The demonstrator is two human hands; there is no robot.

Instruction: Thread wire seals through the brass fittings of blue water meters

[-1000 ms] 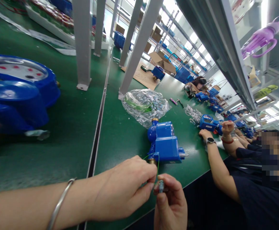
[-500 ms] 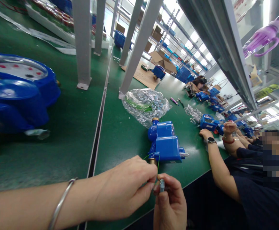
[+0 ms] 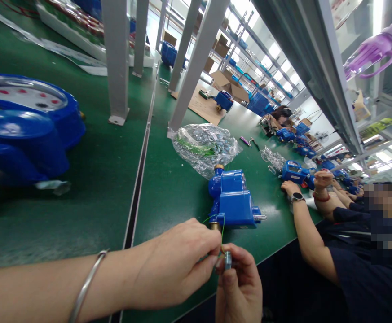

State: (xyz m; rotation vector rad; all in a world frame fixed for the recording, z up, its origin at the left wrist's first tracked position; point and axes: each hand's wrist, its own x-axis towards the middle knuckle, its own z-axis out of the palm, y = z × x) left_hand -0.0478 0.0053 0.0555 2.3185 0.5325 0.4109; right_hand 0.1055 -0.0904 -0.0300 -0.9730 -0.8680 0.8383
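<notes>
A blue water meter with brass threaded ends lies on the green table just beyond my hands. A thin green wire loops from the meter's lower end down to a small clear-bluish wire seal. My right hand pinches this seal upright between thumb and fingers. Beside it, my left hand is closed, its fingertips together at the wire close to the seal; the exact grip is partly hidden. A clear plastic bag of similar seals and green wires rests behind the meter.
A large blue meter stands at the left. Grey metal posts rise from the table, and a dark slot runs along it. At the right, a co-worker's watch-wearing arm reaches toward another blue meter.
</notes>
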